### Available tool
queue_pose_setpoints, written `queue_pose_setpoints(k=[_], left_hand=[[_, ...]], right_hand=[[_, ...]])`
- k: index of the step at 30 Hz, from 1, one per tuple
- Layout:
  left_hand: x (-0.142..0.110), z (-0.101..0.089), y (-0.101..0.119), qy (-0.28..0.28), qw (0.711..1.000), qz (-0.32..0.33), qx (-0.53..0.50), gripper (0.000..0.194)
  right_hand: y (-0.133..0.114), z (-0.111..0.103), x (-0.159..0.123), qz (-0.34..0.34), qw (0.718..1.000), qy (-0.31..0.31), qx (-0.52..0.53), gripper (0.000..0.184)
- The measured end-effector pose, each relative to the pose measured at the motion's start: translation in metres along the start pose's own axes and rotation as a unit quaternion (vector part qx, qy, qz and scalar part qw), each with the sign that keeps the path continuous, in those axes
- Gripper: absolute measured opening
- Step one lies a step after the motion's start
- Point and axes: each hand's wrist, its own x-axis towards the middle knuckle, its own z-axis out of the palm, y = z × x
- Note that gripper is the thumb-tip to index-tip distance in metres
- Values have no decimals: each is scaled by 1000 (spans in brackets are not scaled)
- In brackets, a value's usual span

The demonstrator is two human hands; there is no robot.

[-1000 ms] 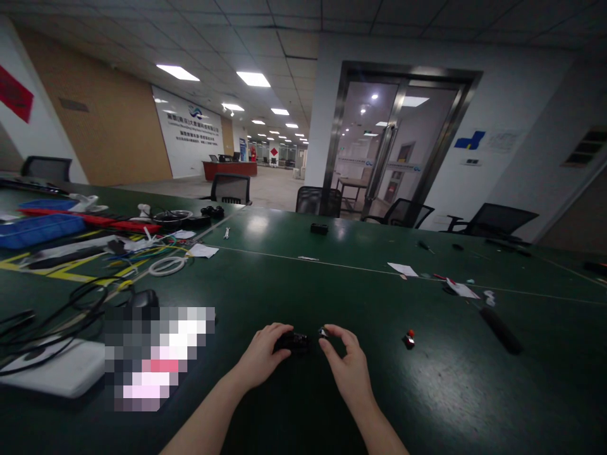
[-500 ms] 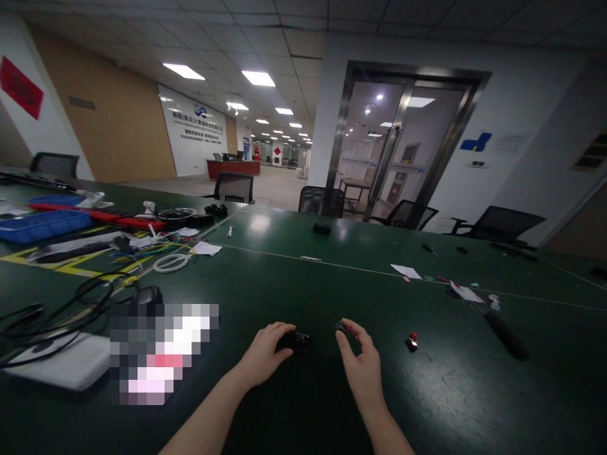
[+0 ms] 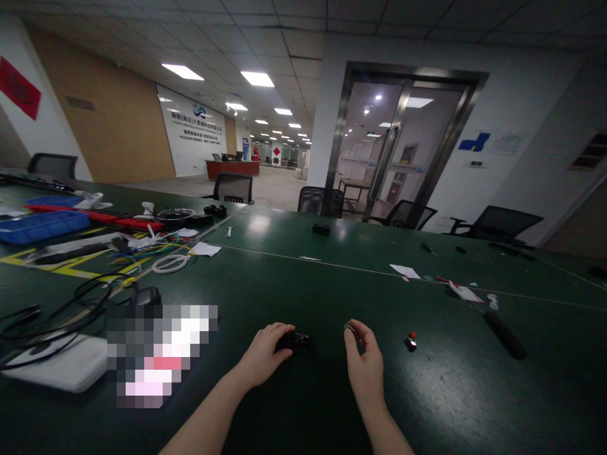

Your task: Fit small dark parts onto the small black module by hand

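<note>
My left hand (image 3: 265, 354) is closed around a small black object (image 3: 300, 341) low over the green table. Its glossy right end sticks out past my thumb and fingers; the rest is hidden in my grip, and its kind is unclear. To the right of it, my right hand (image 3: 365, 354) pinches a small dark piece with a metallic glint (image 3: 349, 327) between thumb and fingertips. The two hands are apart. Right of my right hand lies a small red and black part (image 3: 411, 341) with a bright reflective face.
At left lie a white box (image 3: 61, 366), black cables (image 3: 80, 303), a blurred-out bright rectangle (image 3: 175, 347) and a blue tray (image 3: 45, 226). A black bar-shaped thing (image 3: 505, 335) lies at right. Farther off are a small wrench (image 3: 229, 232), a black box (image 3: 321, 229) and papers (image 3: 404, 271).
My right hand has moved slightly right, away from my left hand, and the small piece has turned in its fingertips. My left hand stays in place with the black object.
</note>
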Motion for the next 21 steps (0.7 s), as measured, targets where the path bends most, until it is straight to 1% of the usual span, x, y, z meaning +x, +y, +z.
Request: queue_pose_setpoints(k=[5, 8, 13, 21], left_hand=[[1, 0, 1, -2, 1000, -1, 6, 45], [2, 0, 3, 3, 1000, 4, 12, 45], [1, -2, 7, -3, 1000, -7, 16, 44], [1, -1, 4, -8, 1000, -8, 11, 45]], right_hand=[[3, 1, 1, 13, 1000, -12, 9, 36], [5, 2, 1, 9, 1000, -7, 14, 35], [8, 3, 1, 8, 1000, -14, 13, 34], [7, 5, 0, 11, 1000, -22, 2, 34]])
